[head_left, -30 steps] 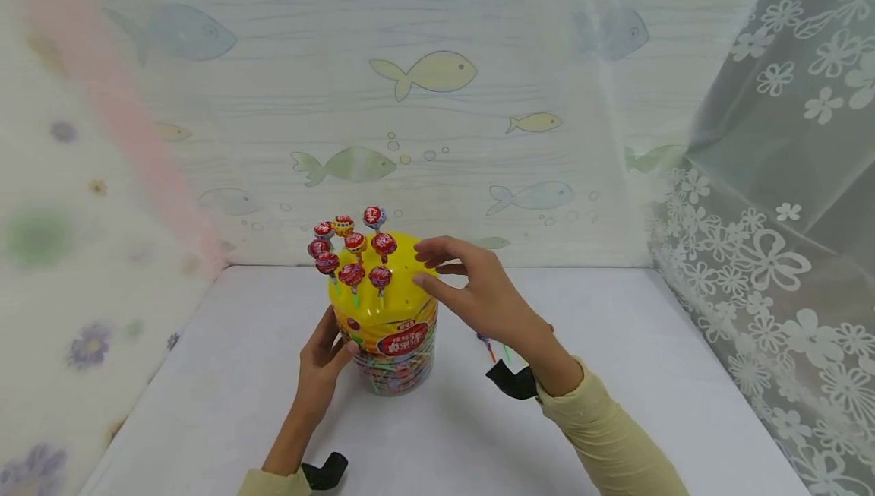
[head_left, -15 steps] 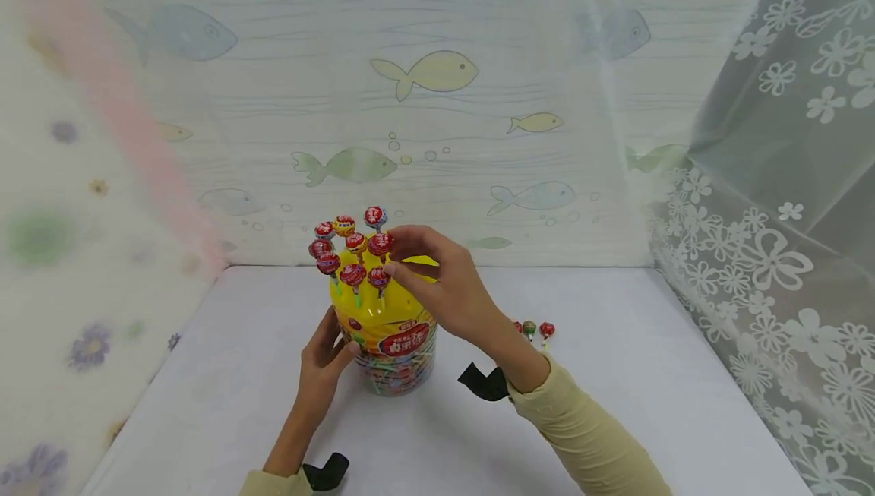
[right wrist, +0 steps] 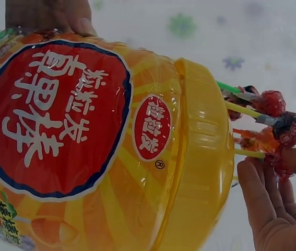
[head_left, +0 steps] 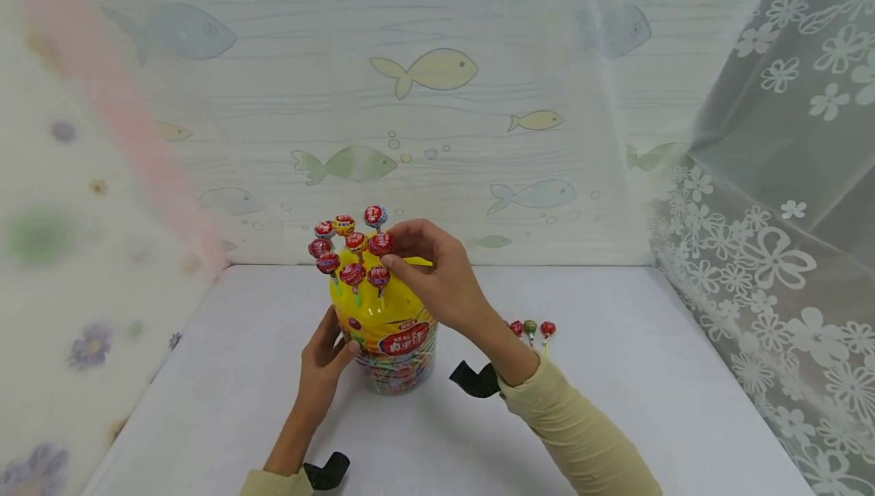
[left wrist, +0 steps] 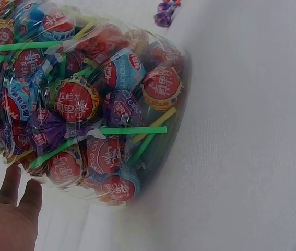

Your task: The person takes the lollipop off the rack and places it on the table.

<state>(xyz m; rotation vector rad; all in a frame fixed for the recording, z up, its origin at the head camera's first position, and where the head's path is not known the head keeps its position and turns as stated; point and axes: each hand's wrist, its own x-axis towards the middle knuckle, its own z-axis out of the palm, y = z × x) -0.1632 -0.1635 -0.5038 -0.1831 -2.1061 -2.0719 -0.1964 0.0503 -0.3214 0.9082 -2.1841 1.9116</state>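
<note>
A clear lollipop jar with a yellow lid stands on the white table. Several red-wrapped lollipops stand upright, their sticks stuck in the lid. My right hand reaches over the lid and pinches the head of one red lollipop between thumb and fingers. In the right wrist view the right hand is at the lollipops beside the lid. My left hand grips the jar's left side low down. Its fingers lie against the jar.
Three loose lollipops lie on the table just right of my right forearm. A purple-wrapped lollipop lies on the table beyond the jar. Fish-patterned walls close the back and left; a lace curtain hangs on the right.
My right hand has moved left from the lid's right edge and closed its thumb and fingers on a red lollipop. The loose lollipops behind the arm have come into view. The left hand stays put.
</note>
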